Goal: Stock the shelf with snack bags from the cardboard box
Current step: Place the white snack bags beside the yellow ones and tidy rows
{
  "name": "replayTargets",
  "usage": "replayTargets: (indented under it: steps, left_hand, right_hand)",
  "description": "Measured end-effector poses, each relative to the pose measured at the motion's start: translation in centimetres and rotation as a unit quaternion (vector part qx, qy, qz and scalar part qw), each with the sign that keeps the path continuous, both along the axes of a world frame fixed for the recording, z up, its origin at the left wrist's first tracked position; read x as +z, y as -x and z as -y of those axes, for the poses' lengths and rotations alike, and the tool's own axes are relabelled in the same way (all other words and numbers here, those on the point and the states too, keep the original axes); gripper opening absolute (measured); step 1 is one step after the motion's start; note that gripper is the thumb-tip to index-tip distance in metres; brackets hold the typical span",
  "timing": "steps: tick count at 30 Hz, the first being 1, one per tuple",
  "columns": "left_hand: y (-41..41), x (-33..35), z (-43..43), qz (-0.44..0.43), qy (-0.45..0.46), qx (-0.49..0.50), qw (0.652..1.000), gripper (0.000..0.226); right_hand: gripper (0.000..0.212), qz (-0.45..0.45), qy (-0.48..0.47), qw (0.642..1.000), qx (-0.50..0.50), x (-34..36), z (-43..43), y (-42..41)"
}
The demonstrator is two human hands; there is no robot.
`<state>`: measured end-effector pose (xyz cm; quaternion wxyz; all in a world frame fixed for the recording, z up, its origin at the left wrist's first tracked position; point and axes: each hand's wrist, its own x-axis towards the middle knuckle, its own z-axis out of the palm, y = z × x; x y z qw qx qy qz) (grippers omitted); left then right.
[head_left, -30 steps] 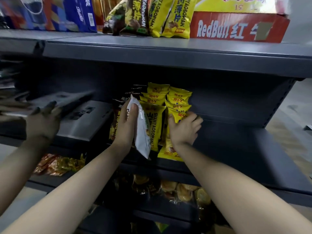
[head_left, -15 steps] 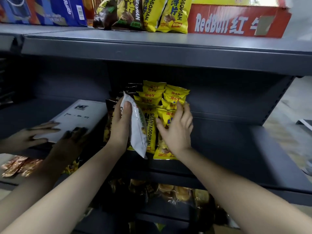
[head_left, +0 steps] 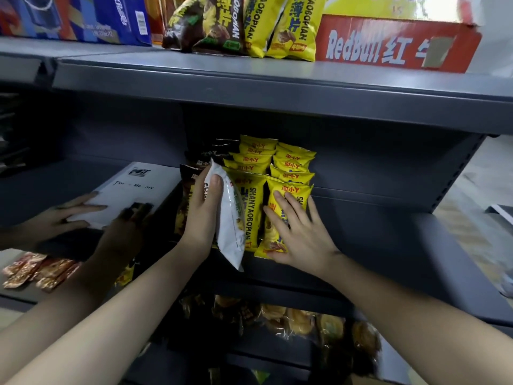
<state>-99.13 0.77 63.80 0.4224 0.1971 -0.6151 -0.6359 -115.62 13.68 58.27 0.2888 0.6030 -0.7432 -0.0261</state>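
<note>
Up at the middle shelf [head_left: 388,245], the left hand [head_left: 204,215] grasped a white-backed snack bag [head_left: 231,234]. Its thumb lay across the near face and its fingers wrapped behind. The bag stood edge-on and slightly tilted at the shelf's front, just left of the yellow Shanyaobopian bags [head_left: 251,201], with its lower corner hanging past the shelf lip. The right hand [head_left: 299,237] was released, its fingers straight and spread, pressing flat against the front yellow bag of the right row [head_left: 288,190]. Dark brown bags [head_left: 186,195] stood just left of the left hand. Further left, another person's two hands [head_left: 63,215] rested on a white box [head_left: 133,190]. On the top shelf [head_left: 277,84] a red RedBull carton [head_left: 388,45] sat beside more snack bags [head_left: 294,26].
</note>
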Motion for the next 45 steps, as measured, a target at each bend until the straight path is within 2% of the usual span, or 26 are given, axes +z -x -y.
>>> replayTargets:
  steps: [3,8,12,14,16,18,20,22,24,28,31,33,35,39,45]
  left_hand:
    - [-0.2,0.3,-0.1,-0.003,-0.005,-0.001,1.0,0.046]
    - [-0.2,0.7,-0.2,0.01,-0.002,0.001,1.0,0.045]
    - [0.3,0.9,-1.1,0.023,0.022,-0.024,0.999,0.054]
    - [0.7,0.9,-1.8,0.033,0.037,-0.03,0.998,0.059]
    - [1.1,0.9,-2.7,0.037,0.053,-0.034,0.997,0.06]
    - [1.5,1.1,-3.8,0.038,0.074,-0.028,0.996,0.058]
    - [2.1,1.3,-5.0,0.038,0.091,-0.014,0.995,0.058]
    - [2.9,1.5,-6.4,0.033,0.098,-0.009,0.995,0.059]
    - [3.9,1.9,-7.6,0.034,0.094,-0.013,0.995,0.063]
    - [5.7,3.1,-10.0,0.021,0.055,-0.055,0.997,0.055]
    - [6.6,3.8,-11.1,0.04,0.043,-0.094,0.994,0.047]
    - [7.3,4.0,-10.8,0.055,0.062,-0.104,0.991,0.031]
    - [8.0,4.2,-10.2,0.097,0.117,-0.105,0.983,0.005]
    - [9.4,4.3,-10.1,0.154,0.151,-0.134,0.967,0.015]
    - [11.8,3.6,-11.0,0.138,0.153,-0.08,0.975,0.015]
  right_hand:
    - [0.091,0.003,-0.001,1.0,0.005,-0.1,0.5,0.3]
    - [0.09,0.01,-0.016,1.0,0.003,0.2,0.9,0.1]
    - [0.087,0.025,-0.013,1.0,0.006,0.8,0.3,-0.5]
    - [0.072,0.035,0.021,0.999,0.033,1.5,-0.3,-0.9]
    - [0.048,0.061,0.076,0.994,0.057,2.2,-1.2,-1.3]
    - [0.036,0.148,0.14,0.977,0.061,3.1,-2.2,-1.9]
    - [0.033,0.304,0.19,0.931,0.062,4.3,-3.4,-2.7]
    - [0.022,0.488,0.202,0.845,0.079,5.3,-4.5,-3.6]
    - [0.014,0.61,0.179,0.767,0.085,5.6,-5.2,-4.2]
    - [0.035,0.678,0.193,0.706,0.07,5.0,-6.2,-3.7]
    - [0.036,0.742,0.192,0.638,0.081,5.7,-7.9,-2.7]
    - [0.031,0.789,0.156,0.591,0.062,5.8,-9.4,-2.0]
    - [0.035,0.83,0.123,0.543,0.029,5.5,-10.7,-1.0]
    - [0.047,0.873,0.103,0.477,-0.006,4.8,-12.5,0.8]
    - [0.048,0.907,0.062,0.417,-0.024,4.5,-14.3,3.0]
